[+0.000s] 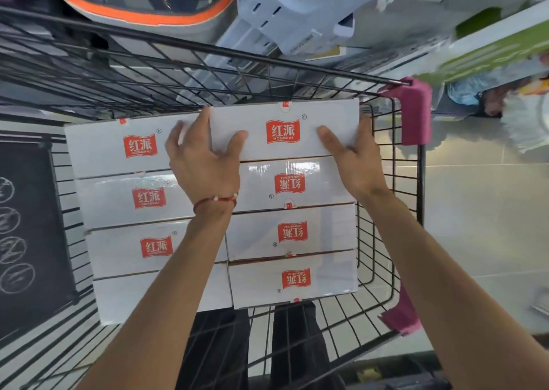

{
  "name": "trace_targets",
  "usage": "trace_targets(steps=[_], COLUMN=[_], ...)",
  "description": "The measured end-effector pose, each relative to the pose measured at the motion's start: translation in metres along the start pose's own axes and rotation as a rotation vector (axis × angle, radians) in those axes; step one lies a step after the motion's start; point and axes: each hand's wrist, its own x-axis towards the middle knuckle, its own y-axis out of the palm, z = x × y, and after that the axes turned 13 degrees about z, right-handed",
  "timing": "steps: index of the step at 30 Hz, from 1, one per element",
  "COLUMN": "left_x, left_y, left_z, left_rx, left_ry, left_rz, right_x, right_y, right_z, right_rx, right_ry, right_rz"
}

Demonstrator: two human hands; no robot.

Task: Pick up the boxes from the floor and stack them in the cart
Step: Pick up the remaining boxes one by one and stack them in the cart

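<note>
I look down into a black wire cart filled with several flat white boxes bearing red logos, laid in two columns. The far right box is held between my hands. My left hand, with a red string on its wrist, grips the box's left end: thumb on top, fingers over the seam with the neighbouring box. My right hand grips the right end, its thumb on the top face and its fingers down the side. Nearer boxes lie flat beneath my forearms.
Pink plastic corner guards cap the cart's right side. A black panel with chalk drawings hangs on the cart's left. Pale tiled floor lies to the right. Shelved goods and a grey plastic item sit beyond the cart's far rim.
</note>
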Motion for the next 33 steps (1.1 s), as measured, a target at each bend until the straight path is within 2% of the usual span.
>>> trace_targets(steps=[2,5,9,16,20,23,27,33], left_x=[0.003,0.006,0.004,-0.001,-0.005,-0.018,-0.065,-0.153], left_y=[0.005,0.016,0.024,0.027,0.020,0.012,0.013,0.014], left_z=[0.006,0.013,0.022,0.020,0.012,0.002,-0.013,-0.039], left_rx=[0.042,0.218,0.421,0.525,0.545,0.537,0.532,0.289], left_ry=[0.063,0.093,0.124,0.102,0.060,0.014,0.067,0.178], left_rz=[0.021,0.114,0.145,0.168,0.243,0.358,0.486,0.453], right_x=[0.005,0.013,0.016,0.013,0.009,0.000,-0.039,-0.136], right_y=[0.001,0.002,0.003,0.002,-0.001,-0.006,-0.006,-0.023], right_z=[-0.004,-0.011,-0.016,-0.019,-0.016,-0.011,-0.019,-0.032], right_rx=[-0.005,-0.002,0.018,0.139,0.192,0.176,0.179,0.259], right_ry=[0.019,0.022,0.016,0.018,0.020,0.022,-0.019,-0.154], right_rz=[0.012,0.005,0.015,0.047,0.069,0.113,0.063,-0.056])
